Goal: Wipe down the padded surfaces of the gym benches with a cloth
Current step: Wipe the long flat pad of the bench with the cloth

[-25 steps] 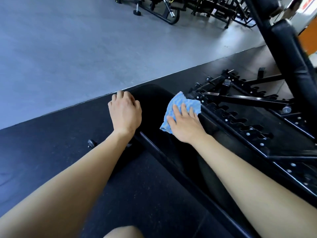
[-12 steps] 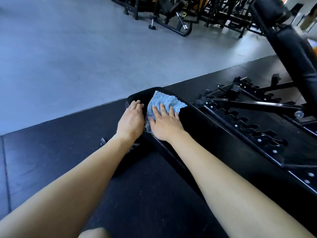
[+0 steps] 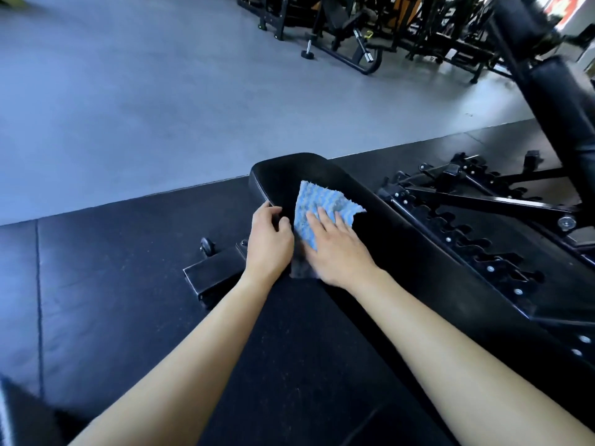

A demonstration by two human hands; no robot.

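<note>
While the right hand lies flat on the blue cloth, its fingers are straight and a little spread, and they press the cloth down on the black bench pad. The cloth sits on top of the pad, near the pad's far round end, and one corner sticks out toward the pad's right side. The left hand is at the pad's left edge, just beside the cloth. Its fingers curl over that edge and its thumb rests on top, so it grips the pad. Both bare arms reach along the pad from its near end.

Under the pad's left side a black metal foot pokes out, with a small wheel next to it. To the right of the pad lies a black metal rail with teeth. The pad stands over a black mat. Past the pad's far end is a grey floor, and well beyond that stand dark gym machines. Far to the pad's right, a thick padded post leans up.
</note>
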